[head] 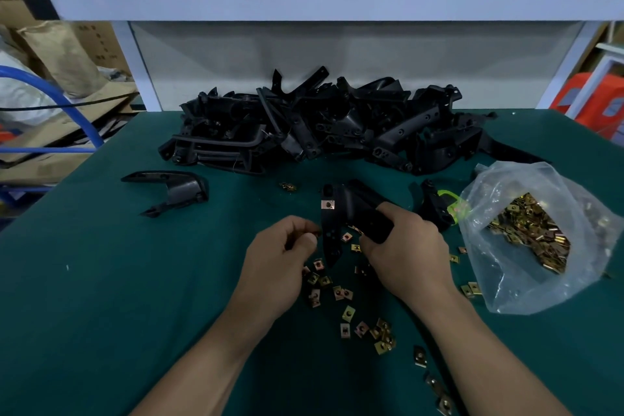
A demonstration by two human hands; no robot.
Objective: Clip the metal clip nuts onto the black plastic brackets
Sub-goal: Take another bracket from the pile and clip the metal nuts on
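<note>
While the right hand (408, 246) grips a black bracket (347, 209) just above the green bench (101, 297), fingers curled round its thick end, the left hand (280, 257) pinches a small brownish piece (316, 232) against the bracket's lower arm, mostly hidden. One clip nut (328, 204) sits clipped on the bracket's upper end. Loose clip nuts (381, 334) lie scattered beneath the hands. A plastic bag (526, 290) of them sits to the right, and a pile of brackets (320, 125) lies behind.

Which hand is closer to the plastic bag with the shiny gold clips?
The right. The right hand, holding a black bracket, sits just beside the plastic bag; the left hand is farther away, on the bracket's other side.
</note>
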